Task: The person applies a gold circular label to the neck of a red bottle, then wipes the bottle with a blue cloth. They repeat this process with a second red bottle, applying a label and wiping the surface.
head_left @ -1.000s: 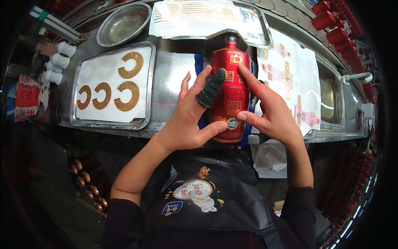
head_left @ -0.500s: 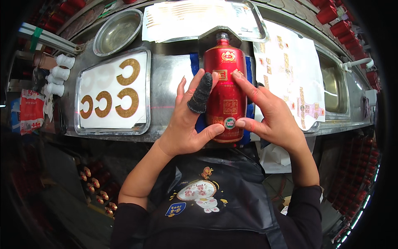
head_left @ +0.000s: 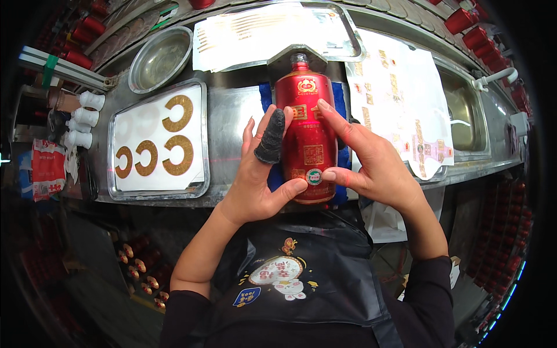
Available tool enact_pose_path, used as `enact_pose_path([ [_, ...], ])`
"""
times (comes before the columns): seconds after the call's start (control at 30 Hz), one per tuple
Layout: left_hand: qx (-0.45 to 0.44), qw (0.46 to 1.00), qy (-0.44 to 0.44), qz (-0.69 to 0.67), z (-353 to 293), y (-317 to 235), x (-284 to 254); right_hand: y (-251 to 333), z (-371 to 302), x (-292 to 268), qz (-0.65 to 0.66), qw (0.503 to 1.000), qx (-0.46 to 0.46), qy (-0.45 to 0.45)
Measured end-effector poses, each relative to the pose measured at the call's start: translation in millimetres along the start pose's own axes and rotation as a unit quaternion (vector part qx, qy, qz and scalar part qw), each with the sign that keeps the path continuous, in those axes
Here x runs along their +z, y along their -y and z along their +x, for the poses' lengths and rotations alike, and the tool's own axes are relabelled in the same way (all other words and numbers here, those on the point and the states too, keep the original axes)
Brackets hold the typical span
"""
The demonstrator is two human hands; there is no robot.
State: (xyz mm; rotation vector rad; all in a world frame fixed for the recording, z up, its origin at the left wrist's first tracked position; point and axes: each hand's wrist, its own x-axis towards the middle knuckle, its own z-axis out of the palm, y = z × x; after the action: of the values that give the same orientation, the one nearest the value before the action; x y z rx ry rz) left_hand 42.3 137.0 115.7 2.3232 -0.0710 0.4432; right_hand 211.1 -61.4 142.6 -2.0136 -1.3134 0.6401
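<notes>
A glossy red bottle (head_left: 313, 136) with gold lettering and an uncapped-looking dark neck lies on its back, neck away from me, on a blue cloth (head_left: 342, 110). My left hand (head_left: 255, 177) braces its left side, thumb on the lower edge; a black finger cot (head_left: 271, 137) covers one finger. On the opposite side my right hand (head_left: 371, 159) has its index fingertip just above the gold label (head_left: 299, 112) and its thumb beside a small round green-and-white sticker (head_left: 314, 176). The bottle sits between both hands; their remaining fingers are partly hidden.
To the left, a metal tray (head_left: 205, 145) holds white paper with gold C-shaped decals (head_left: 177, 113). A metal bowl (head_left: 161, 61) stands behind it. Decal sheets (head_left: 400, 104) lie at right, beside a sink (head_left: 462, 119). More sheets (head_left: 249, 35) lie at the back.
The view has shifted, so the bench appears slightly lower and the bottle farther left. Around the gold label my fingertips have eased away, uncovering more of its lettering. Both hands stay at the bottle.
</notes>
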Motion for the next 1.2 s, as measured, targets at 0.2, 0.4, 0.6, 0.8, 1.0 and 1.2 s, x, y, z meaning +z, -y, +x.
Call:
enact_pose_path([
  [0.2,-0.017,0.999,-0.005,-0.033,0,0,2,-6,3,5,0.003,1.0,0.009,0.008],
  [0.4,-0.018,0.997,0.006,-0.071,-6,5,-3,-18,-3,12,0.106,0.993,-0.032,-0.039],
  [0.6,-0.075,0.982,0.008,-0.171,-17,7,-2,-23,-16,19,0.178,0.982,-0.016,-0.055],
  [0.8,-0.056,0.985,-0.001,-0.162,-15,11,5,-28,-14,29,0.125,0.987,-0.064,-0.08],
  [1.0,-0.053,0.988,0.006,-0.144,-17,11,2,-29,-14,31,0.124,0.989,-0.044,-0.071],
  [1.2,-0.065,0.983,0.005,-0.17,-18,13,2,-29,-13,30,0.193,0.977,-0.025,-0.081],
])
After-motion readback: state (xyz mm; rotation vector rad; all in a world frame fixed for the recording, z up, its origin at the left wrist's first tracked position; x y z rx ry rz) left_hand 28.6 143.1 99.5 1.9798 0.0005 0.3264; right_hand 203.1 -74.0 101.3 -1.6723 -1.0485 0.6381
